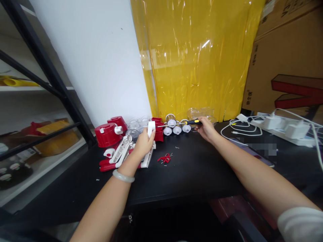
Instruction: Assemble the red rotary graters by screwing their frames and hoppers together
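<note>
A: State of the left hand (144, 144)?
B: Closed around the white part (151, 128), held above the table (196, 171).
A: And the right hand (207, 129)?
B: Gripping the screwdriver (193, 122) by its handle, shaft near level, tip at the white part. From where I stand, contact cannot be confirmed.
A: What lies below?
B: Red pieces (166, 158) and small screws (177, 147), on the table, between the forearms.

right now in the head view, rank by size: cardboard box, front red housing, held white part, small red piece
Cardboard box
Front red housing
Held white part and small red piece: look alike
</note>
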Action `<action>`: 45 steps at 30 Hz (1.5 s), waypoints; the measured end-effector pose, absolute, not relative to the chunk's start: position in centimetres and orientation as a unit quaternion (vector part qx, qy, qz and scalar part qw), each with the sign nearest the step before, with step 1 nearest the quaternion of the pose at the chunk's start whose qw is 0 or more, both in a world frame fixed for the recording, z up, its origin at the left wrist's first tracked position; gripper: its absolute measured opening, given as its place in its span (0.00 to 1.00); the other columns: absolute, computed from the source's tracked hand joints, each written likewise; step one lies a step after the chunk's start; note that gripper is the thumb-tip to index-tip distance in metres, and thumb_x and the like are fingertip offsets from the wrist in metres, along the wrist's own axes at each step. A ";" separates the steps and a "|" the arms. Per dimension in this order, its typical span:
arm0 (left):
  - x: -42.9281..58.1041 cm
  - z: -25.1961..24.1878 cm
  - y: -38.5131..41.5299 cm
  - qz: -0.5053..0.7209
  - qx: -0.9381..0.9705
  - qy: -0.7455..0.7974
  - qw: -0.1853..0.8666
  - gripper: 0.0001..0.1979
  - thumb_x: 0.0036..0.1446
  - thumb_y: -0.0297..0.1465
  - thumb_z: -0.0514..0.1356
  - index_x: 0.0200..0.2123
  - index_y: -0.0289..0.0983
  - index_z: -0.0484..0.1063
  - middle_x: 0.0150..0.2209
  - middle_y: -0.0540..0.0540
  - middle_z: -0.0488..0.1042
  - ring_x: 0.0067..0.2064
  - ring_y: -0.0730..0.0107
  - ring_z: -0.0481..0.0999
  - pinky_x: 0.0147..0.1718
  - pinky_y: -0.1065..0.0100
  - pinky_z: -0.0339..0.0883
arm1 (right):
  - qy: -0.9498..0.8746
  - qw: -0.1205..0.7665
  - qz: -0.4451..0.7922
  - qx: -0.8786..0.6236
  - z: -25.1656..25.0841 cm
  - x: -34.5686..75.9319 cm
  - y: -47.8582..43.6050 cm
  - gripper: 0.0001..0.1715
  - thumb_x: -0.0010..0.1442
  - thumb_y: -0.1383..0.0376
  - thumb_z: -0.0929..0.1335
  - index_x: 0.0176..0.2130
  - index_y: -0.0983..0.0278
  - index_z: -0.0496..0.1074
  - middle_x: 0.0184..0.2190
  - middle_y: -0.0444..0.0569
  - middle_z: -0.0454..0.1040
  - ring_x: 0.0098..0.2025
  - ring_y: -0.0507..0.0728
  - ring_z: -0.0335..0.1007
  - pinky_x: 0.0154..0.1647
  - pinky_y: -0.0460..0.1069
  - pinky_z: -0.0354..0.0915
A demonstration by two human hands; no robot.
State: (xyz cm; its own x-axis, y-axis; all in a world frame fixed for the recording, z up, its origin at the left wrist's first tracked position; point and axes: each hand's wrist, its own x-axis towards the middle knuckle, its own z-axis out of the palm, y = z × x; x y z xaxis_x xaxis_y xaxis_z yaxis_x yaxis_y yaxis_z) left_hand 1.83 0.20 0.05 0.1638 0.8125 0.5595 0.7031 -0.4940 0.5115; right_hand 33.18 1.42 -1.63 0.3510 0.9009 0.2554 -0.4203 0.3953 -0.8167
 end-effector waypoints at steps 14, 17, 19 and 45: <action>1.9 0.0 0.3 0.412 0.759 0.499 0.069 0.22 0.68 0.49 0.49 0.47 0.36 0.66 0.27 0.45 0.74 0.30 0.56 0.78 0.36 0.58 0.70 | -0.377 0.743 0.405 -0.377 -1.9 33.3 1.7 0.31 0.48 0.41 0.75 0.30 0.57 0.59 0.16 0.33 0.54 0.15 0.47 0.50 0.16 0.45 0.58; 1.9 0.0 0.2 0.415 0.757 0.499 0.071 0.22 0.68 0.49 0.49 0.47 0.36 0.66 0.27 0.45 0.73 0.29 0.56 0.77 0.36 0.58 0.70 | -0.385 0.737 0.422 -0.359 -1.9 33.4 1.6 0.27 0.48 0.48 0.77 0.30 0.57 0.60 0.15 0.32 0.53 0.15 0.46 0.49 0.17 0.44 0.59; 1.9 0.1 0.1 0.413 0.758 0.500 0.071 0.22 0.68 0.49 0.49 0.47 0.36 0.66 0.27 0.45 0.74 0.29 0.55 0.77 0.36 0.58 0.70 | -0.372 0.748 0.434 -0.337 -1.7 33.4 1.5 0.23 0.47 0.53 0.77 0.31 0.58 0.61 0.18 0.34 0.58 0.17 0.47 0.54 0.18 0.44 0.60; 2.0 0.2 -0.2 0.395 0.770 0.497 0.062 0.21 0.68 0.48 0.49 0.46 0.37 0.67 0.26 0.44 0.75 0.31 0.53 0.79 0.37 0.57 0.71 | -0.335 0.764 0.466 -0.295 -1.3 33.4 1.2 0.16 0.44 0.61 0.73 0.31 0.59 0.63 0.24 0.38 0.66 0.22 0.49 0.62 0.20 0.45 0.59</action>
